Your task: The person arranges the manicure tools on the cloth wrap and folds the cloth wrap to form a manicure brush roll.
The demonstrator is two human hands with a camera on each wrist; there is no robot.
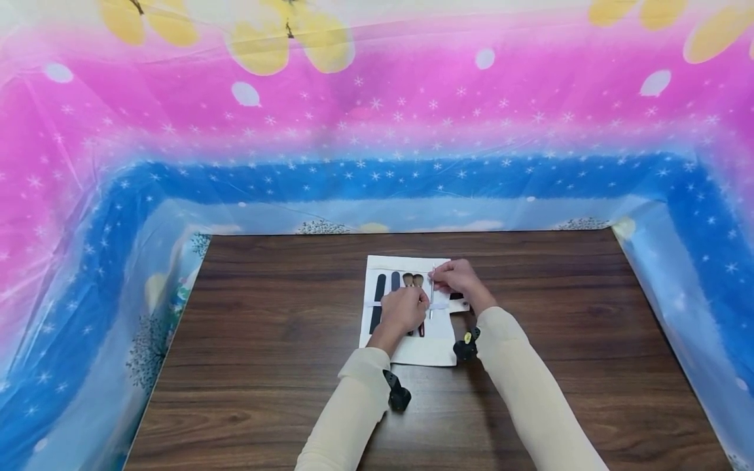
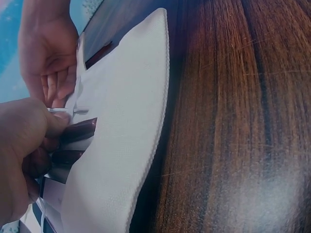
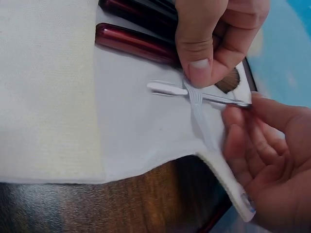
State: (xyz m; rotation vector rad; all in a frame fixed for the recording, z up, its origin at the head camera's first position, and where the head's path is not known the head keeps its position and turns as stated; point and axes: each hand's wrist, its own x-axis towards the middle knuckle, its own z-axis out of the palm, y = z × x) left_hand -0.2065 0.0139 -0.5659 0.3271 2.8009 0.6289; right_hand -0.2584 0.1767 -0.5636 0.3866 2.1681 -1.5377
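Note:
A white fabric pouch (image 1: 424, 353) lies unfolded on the table, with a white elastic band (image 3: 199, 114) across its inside. My left hand (image 1: 403, 309) pinches the elastic band between thumb and finger, lifting it slightly. In my right hand (image 1: 459, 278), the fingertips pinch one end of a slim silver cuticle pusher (image 3: 167, 89). Its flat, spoon-like end passes beneath the band. Beside it, two makeup brushes (image 1: 417, 280) with dark red handles (image 3: 138, 43) lie under the band, partly covered by my left hand. A black nail file (image 1: 378, 294) and a grey one (image 1: 395, 281) sit farther left.
A tab with a snap (image 3: 228, 187) sticks out from the pouch's right edge, near a dark item (image 1: 456, 296). The brown wooden table (image 1: 265, 353) extends around the pouch. A printed pink and blue sheet (image 1: 353, 176) stands behind and along the sides.

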